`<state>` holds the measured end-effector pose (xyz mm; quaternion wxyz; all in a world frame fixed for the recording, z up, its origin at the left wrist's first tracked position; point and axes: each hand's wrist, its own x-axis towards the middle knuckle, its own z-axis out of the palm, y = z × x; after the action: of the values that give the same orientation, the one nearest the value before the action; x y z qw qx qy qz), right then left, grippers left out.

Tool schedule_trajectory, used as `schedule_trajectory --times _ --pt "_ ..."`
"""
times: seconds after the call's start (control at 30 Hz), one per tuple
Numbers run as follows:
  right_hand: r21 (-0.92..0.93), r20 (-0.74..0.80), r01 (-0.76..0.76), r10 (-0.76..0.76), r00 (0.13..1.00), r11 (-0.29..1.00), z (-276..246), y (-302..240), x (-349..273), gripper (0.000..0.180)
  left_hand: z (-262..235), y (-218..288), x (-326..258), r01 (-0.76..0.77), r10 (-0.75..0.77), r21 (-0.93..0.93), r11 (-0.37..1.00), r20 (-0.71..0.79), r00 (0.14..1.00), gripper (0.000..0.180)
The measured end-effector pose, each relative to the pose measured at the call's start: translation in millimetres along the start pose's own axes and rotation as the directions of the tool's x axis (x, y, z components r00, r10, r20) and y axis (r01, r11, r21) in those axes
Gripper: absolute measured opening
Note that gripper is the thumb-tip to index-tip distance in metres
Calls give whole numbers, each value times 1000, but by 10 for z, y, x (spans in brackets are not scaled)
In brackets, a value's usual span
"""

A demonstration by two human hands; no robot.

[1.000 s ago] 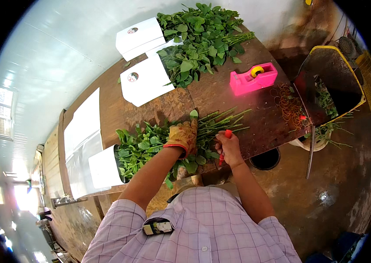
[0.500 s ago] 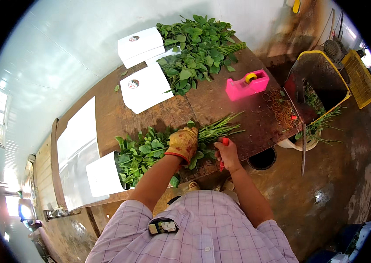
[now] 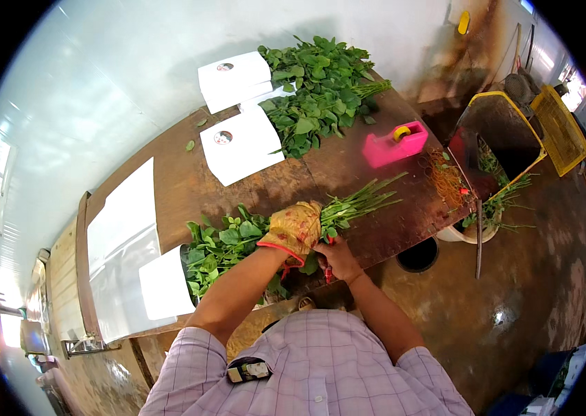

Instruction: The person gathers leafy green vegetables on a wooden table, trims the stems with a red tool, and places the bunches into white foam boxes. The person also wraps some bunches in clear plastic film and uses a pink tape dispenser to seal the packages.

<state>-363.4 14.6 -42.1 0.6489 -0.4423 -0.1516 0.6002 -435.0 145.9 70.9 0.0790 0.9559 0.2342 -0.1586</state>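
Note:
My left hand (image 3: 295,230), in a stained yellow work glove with a red cuff, is wrapped round a bunch of leafy green stems (image 3: 362,204) lying on the table. The bare stem ends stick out to the right; the leafy part runs left to a white paper wrap (image 3: 167,283), which hides the far end of the bunch. Bare and closed, my right hand (image 3: 339,258) holds a red-handled tool (image 3: 327,273) against the bunch, right beside the glove. The tool's working end is hidden by the leaves and hand.
Beyond lie more leafy bunches (image 3: 317,93) with white wraps (image 3: 241,145). A pink tape dispenser (image 3: 395,145) and rubber bands (image 3: 447,182) sit to the right. Past the table edge stand a yellow-rimmed bin (image 3: 542,151) and a white bucket (image 3: 473,234) with cuttings. Wrapping sheets (image 3: 123,243) lie left.
My right hand has moved left with the red-handled tool, from beside the stems to close against the glove. My left hand keeps its grip on the bunch. The view has shifted slightly.

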Motion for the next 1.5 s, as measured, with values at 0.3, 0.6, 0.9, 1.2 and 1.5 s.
schedule_trajectory --times 0.3,0.6,0.9,1.2,1.5 --pt "466 -123 36 24 992 884 -643 -196 -39 13 -5 36 34 65 -65 2 998 -47 997 42" --pt "195 -168 302 -272 948 933 -786 -940 -282 32 -295 -213 -335 -128 130 22 991 -228 965 42" --pt "-193 307 357 -290 907 914 254 -974 -8 23 -712 -182 -693 -181 125 -158 971 -310 943 44" --pt "261 -69 300 -293 954 917 -228 -947 -169 12 -595 -263 -447 55 -65 -46 997 -241 968 39" --pt "-4 -124 34 -34 992 999 339 -707 1 20 -410 -162 -193 13 -24 -64 998 -180 983 39"
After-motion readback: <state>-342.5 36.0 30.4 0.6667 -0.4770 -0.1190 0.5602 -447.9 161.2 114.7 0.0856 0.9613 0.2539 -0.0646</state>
